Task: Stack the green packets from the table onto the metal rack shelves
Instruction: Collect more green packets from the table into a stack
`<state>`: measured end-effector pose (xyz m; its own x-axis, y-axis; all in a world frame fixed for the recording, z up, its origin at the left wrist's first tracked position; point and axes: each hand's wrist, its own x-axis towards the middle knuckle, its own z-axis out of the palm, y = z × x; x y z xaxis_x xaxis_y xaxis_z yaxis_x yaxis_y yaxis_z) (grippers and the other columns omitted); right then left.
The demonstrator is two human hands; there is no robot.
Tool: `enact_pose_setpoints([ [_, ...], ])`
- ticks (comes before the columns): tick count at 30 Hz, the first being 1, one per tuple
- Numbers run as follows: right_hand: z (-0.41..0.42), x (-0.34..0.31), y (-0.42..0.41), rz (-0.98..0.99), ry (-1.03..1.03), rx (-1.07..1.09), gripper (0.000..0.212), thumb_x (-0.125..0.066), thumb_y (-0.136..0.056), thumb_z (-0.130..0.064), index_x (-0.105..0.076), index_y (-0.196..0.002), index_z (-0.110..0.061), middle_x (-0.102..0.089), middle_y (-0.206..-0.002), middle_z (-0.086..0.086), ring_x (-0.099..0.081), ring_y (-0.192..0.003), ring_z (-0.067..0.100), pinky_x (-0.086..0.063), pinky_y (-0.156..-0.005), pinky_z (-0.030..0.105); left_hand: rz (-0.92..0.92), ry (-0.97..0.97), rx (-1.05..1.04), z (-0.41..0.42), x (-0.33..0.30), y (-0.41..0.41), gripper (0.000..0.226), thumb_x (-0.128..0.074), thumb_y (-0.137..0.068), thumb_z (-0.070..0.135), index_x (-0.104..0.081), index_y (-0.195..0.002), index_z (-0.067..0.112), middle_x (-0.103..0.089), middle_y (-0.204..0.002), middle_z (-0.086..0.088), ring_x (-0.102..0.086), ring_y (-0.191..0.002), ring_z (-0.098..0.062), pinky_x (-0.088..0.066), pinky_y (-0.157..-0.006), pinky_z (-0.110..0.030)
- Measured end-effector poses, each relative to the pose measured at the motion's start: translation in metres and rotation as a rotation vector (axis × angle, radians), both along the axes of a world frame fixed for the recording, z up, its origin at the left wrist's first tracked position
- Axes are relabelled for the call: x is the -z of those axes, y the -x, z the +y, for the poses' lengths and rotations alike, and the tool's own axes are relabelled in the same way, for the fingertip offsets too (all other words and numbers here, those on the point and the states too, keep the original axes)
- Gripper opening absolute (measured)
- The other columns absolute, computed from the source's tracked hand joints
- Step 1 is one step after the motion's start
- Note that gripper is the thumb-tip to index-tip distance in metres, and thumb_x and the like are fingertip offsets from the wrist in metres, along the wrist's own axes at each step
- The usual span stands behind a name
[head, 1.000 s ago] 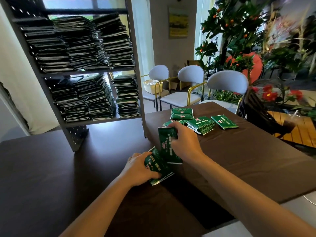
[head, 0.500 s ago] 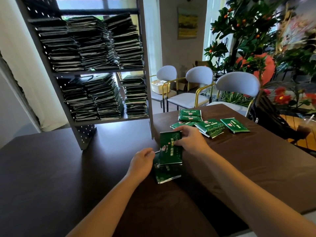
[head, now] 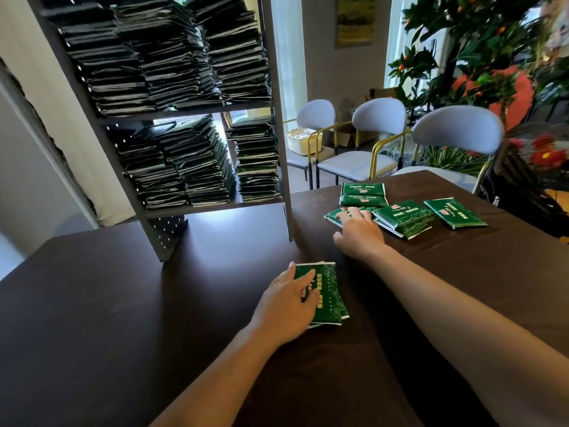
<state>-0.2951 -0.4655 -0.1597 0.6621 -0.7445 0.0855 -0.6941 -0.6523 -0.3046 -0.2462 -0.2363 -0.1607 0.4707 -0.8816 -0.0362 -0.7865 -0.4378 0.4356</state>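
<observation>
Gathering packets, the left hand (head: 288,303) presses flat on a small stack (head: 326,294) while the right hand (head: 358,231), fingers loosely extended, touches a loose packet (head: 334,216) it likely must grip next.

Your left hand (head: 286,300) lay palm down, close in front of you, its fingers (head: 306,280) spread nearly straight and pressing flat. Your right hand (head: 358,231) reached farther forward across the desk (head: 107,318), forearm extended, back of the hand up, fingers (head: 349,214) stretched ahead and slightly bent.
</observation>
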Motion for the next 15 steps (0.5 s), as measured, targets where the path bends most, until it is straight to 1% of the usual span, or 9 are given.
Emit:
enact_pose_setpoints([
  [2,-0.005,0.006,-0.006,0.064,-0.027,-0.003,0.06,-0.044,-0.098,-0.034,-0.03,-0.155,-0.019,-0.016,-0.166,0.009,-0.012,-0.152,0.034,-0.024,-0.118,0.05,-0.022,0.009,-0.023,0.0,-0.002,0.002,0.052,-0.041,-0.105,0.047,-0.033,-0.155,0.036,-0.017,-0.167,-0.001,-0.023,-0.152,-0.022,-0.022,-0.121,-0.036],
  [3,-0.006,0.01,-0.009,0.088,-0.044,-0.004,0.06,-0.04,-0.1,-0.036,-0.026,-0.157,-0.02,-0.012,-0.168,0.008,-0.007,-0.154,0.033,-0.019,-0.12,0.051,-0.028,0.014,-0.034,0.0,-0.002,0.001,0.052,-0.042,-0.104,0.048,-0.035,-0.154,0.036,-0.019,-0.167,0.0,-0.024,-0.151,-0.022,-0.021,-0.121,-0.035],
  [6,-0.005,0.021,-0.007,0.11,-0.051,0.002,0.057,-0.029,-0.103,-0.039,-0.025,-0.158,-0.022,-0.012,-0.169,0.006,-0.005,-0.155,0.031,-0.01,-0.123,0.053,-0.019,0.035,-0.042,0.001,-0.001,0.001,0.052,-0.045,-0.103,0.051,-0.039,-0.152,0.037,-0.023,-0.166,0.002,-0.028,-0.15,-0.02,-0.023,-0.121,-0.035],
  [7,-0.001,0.022,-0.005,0.113,-0.041,-0.002,0.056,-0.029,-0.104,-0.039,-0.027,-0.157,-0.023,-0.015,-0.168,0.006,-0.008,-0.155,0.031,-0.011,-0.122,0.054,-0.007,0.045,-0.045,0.001,-0.001,0.001,0.052,-0.046,-0.102,0.051,-0.041,-0.151,0.037,-0.025,-0.165,0.003,-0.03,-0.149,-0.02,-0.024,-0.12,-0.035],
  [8,0.005,0.021,0.0,0.115,-0.019,-0.009,0.054,-0.03,-0.104,-0.039,-0.032,-0.155,-0.022,-0.021,-0.166,0.007,-0.014,-0.153,0.031,-0.016,-0.121,0.055,0.005,0.05,-0.046,0.002,-0.001,0.001,0.052,-0.047,-0.101,0.052,-0.042,-0.151,0.037,-0.026,-0.165,0.004,-0.031,-0.148,-0.02,-0.025,-0.12,-0.036],
  [9,0.012,0.02,0.006,0.114,0.02,-0.023,0.05,-0.032,-0.103,-0.038,-0.038,-0.15,-0.02,-0.031,-0.161,0.009,-0.024,-0.149,0.032,-0.024,-0.118,0.055,0.014,0.056,-0.048,0.002,0.0,0.001,0.052,-0.048,-0.101,0.052,-0.043,-0.15,0.037,-0.027,-0.164,0.004,-0.033,-0.147,-0.02,-0.027,-0.119,-0.037],
  [11,0.029,0.011,0.023,0.105,0.1,-0.065,0.043,-0.039,-0.101,-0.036,-0.049,-0.138,-0.018,-0.051,-0.143,0.008,-0.044,-0.134,0.03,-0.039,-0.106,0.049,0.012,0.066,-0.048,0.002,0.0,0.0,0.052,-0.049,-0.1,0.052,-0.044,-0.149,0.035,-0.029,-0.163,0.004,-0.035,-0.146,-0.02,-0.029,-0.119,-0.036],
  [13,0.051,0.004,0.046,0.122,0.172,-0.106,0.038,-0.045,-0.098,-0.036,-0.056,-0.13,-0.019,-0.062,-0.127,0.005,-0.056,-0.119,0.028,-0.043,-0.097,0.043,0.009,0.073,-0.046,0.002,0.001,0.0,0.051,-0.05,-0.1,0.051,-0.046,-0.149,0.034,-0.031,-0.163,0.003,-0.036,-0.146,-0.02,-0.03,-0.119,-0.036],
  [15,0.071,0.004,0.073,0.115,0.251,-0.109,0.029,-0.048,-0.095,-0.034,-0.064,-0.116,-0.02,-0.069,-0.108,0.003,-0.064,-0.103,0.027,-0.045,-0.091,0.039,0.019,0.088,-0.055,0.002,0.002,0.0,0.05,-0.052,-0.1,0.05,-0.048,-0.147,0.034,-0.032,-0.162,0.003,-0.038,-0.144,-0.02,-0.032,-0.118,-0.037],
])
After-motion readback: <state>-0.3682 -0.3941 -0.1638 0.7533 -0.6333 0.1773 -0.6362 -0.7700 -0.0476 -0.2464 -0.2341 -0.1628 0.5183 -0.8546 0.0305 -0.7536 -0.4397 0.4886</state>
